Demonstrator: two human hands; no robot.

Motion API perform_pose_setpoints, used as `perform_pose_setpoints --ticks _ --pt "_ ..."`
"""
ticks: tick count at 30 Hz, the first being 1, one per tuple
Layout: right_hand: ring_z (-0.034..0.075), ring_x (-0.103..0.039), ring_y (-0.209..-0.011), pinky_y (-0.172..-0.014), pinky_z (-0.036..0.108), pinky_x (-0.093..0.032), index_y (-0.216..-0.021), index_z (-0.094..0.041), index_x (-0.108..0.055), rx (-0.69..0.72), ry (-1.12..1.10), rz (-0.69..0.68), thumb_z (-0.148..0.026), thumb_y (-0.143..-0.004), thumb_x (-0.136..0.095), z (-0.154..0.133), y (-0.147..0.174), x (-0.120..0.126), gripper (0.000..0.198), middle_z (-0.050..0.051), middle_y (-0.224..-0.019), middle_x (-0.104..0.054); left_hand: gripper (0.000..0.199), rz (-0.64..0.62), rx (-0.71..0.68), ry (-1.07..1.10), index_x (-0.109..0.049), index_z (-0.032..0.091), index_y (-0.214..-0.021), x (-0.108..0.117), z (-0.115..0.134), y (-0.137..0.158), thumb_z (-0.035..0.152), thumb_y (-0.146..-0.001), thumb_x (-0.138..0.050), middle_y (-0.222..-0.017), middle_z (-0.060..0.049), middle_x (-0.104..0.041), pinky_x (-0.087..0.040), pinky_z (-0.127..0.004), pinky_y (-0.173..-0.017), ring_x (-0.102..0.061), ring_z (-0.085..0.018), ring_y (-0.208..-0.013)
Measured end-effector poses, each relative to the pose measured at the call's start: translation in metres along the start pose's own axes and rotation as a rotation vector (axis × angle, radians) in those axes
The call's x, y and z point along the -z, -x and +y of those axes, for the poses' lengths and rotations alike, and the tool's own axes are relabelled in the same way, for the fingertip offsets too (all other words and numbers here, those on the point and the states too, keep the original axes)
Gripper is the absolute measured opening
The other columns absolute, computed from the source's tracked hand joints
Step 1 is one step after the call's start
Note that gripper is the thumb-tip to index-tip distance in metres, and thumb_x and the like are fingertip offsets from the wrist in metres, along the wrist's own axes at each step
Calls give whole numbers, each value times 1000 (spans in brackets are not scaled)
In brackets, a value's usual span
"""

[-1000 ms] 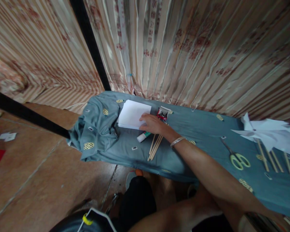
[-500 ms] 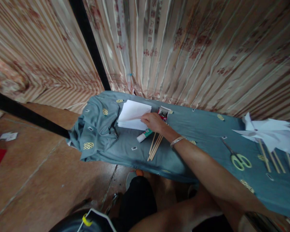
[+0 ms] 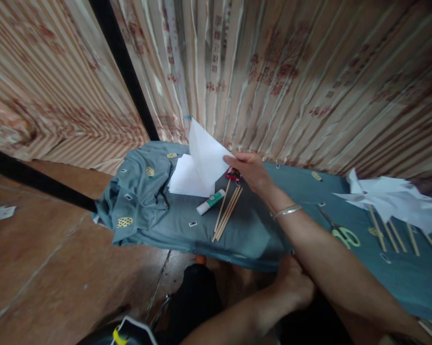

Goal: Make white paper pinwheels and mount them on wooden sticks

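holding one sheet (image 3: 209, 151) raised above the stack (image 3: 183, 179), toward the left of the bench (image 3: 180, 227). step in hand, as i judge it: getting a single sheet from the stack. next move seems to call for a steady pinch, so the one sheet comes away without dragging others, and some room on the bench for it.

sheet tilted and bowed, peak in front of the curtain (image 3: 273, 105); cannot tell whether its lower edge touches the stack. by the stack's near right corner, glue stick (image 3: 211, 201), lying aslant. right of that, a few thin sticks (image 3: 229, 215), loosely bunched. at their far end, red box (image 3: 233, 175), contents too small to tell.

right hand (image 3: 253, 172): out over the bench, thumb and fingers clamped on the sheet's right corner, paper reaching up and left from the grip. bracelet (image 3: 286, 211) at the wrist.

left hand (image 3: 297, 282): well apart from the right and from the sheet, low by the bench's near edge. looks curled; cannot tell if it holds anything.

farther right, scissors (image 3: 345, 236) just beside the right forearm. last, paper pinwheels (image 3: 388, 196), overlapping, handles toward the near side.
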State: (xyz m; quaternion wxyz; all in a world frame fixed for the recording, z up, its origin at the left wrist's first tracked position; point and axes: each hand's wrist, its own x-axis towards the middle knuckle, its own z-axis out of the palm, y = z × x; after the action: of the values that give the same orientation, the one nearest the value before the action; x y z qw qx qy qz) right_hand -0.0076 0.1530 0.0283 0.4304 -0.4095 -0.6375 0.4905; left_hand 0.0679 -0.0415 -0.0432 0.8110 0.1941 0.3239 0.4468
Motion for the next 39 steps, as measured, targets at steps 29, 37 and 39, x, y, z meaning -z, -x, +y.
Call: perform_pose_setpoints --ticks 29,37,39 --pt "23 -60 -79 -71 37 -52 -97 -13 -66 393 1219 7 -11 -91 -47 24 230 88 20 10 -90 -72 46 224 -961 -1467 -56 21 -124 80 83 17 21 -79 -66 -127 -10 -59 -38 -46 -103 -48 -26 -122" --pt "25 -59 -107 -93 44 -51 -121 -14 -57 324 993 8 -14 -89 -52 46 246 102 33 12 -119 -67 30 65 -839 -1825 -66 23 -114 89 76 2 16 -86 -58 -121 -8 -68 -37 -51 -94 -51 -30 -121" --pt "26 -58 -112 -96 46 -51 -123 -16 -56 252 954 51 -15 -88 -53 54 247 114 36 12 -121 -66 29 75 -814 -1847 -67 22 -113 90 79 -5 16 -85 -58 -123 -9 -67 -36 -52 -95 -50 -31 -123"
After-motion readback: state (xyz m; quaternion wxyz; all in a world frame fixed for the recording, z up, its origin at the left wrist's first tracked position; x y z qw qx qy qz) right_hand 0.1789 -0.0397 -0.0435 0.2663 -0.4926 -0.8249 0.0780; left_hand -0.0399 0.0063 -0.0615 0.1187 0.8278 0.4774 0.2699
